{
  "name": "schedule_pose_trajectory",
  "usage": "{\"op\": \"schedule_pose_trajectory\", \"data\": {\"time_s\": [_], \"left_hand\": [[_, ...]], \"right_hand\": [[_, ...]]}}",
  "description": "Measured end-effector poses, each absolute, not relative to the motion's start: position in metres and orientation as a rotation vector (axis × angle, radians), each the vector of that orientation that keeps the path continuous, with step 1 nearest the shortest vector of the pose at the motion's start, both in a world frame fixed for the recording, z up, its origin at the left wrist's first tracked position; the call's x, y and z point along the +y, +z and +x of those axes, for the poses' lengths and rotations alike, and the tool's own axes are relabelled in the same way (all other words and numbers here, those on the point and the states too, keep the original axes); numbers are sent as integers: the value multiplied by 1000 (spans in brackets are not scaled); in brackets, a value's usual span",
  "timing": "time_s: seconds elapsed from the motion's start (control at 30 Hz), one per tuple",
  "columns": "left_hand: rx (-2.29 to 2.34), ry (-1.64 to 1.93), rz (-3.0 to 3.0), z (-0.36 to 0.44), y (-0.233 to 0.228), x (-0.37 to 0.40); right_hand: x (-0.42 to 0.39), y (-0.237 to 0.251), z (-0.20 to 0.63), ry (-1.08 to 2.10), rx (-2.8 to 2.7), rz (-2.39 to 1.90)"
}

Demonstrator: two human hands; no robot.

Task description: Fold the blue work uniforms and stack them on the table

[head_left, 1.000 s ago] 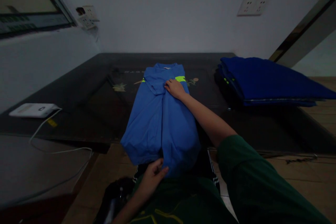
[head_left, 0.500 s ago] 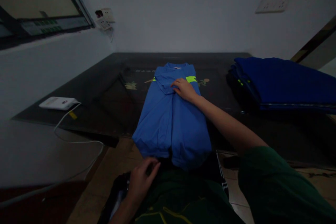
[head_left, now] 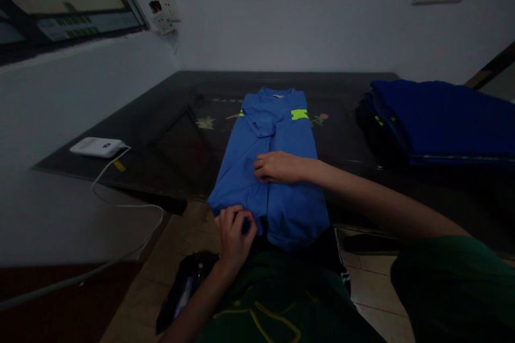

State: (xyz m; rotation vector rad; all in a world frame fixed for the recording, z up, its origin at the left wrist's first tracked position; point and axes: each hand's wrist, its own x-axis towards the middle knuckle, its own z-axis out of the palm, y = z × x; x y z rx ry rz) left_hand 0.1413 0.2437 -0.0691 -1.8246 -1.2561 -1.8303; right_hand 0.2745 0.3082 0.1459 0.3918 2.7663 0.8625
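A blue work shirt (head_left: 237,155) with yellow-green reflective strips lies lengthwise on the dark table, folded inward at the sides, its collar at the far end. One sleeve lies across its chest. The near hem hangs over the table edge toward my lap. At the left of that hem, my left hand (head_left: 235,230) has its fingers curled closed on the cloth. My right hand (head_left: 277,166) rests on the middle of the shirt near the front seam, fingers bent and pressed together on the fabric; the fingertips are partly hidden.
A stack of folded dark blue garments (head_left: 454,118) sits on the right of the table (head_left: 169,118). On the left lies a white device (head_left: 97,147) with a cable (head_left: 120,205) dropping over the edge. Walls stand behind and to the left.
My right hand has moved down the shirt toward me, from the chest to the middle. My left hand has risen from just below the hem and closed on it.
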Motion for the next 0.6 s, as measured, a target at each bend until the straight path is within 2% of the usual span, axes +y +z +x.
{"op": "schedule_pose_trajectory", "data": {"time_s": [0.2, 0.33, 0.4, 0.53, 0.6], "left_hand": [[-962, -1892, -2017, 130, -65, 227], [-783, -1896, -2131, 115, -79, 221], [-873, -2021, -2068, 105, -92, 225], [-1389, -2534, -1723, 83, -114, 249], [-1593, -2715, -1841, 78, -115, 261]], "right_hand": [[296, 144, 286, 1091, 2880, 310], [288, 137, 299, 1185, 2813, 327], [283, 134, 303, 1190, 2804, 365], [269, 126, 300, 1148, 2887, 340], [262, 117, 296, 1086, 2917, 270]]}}
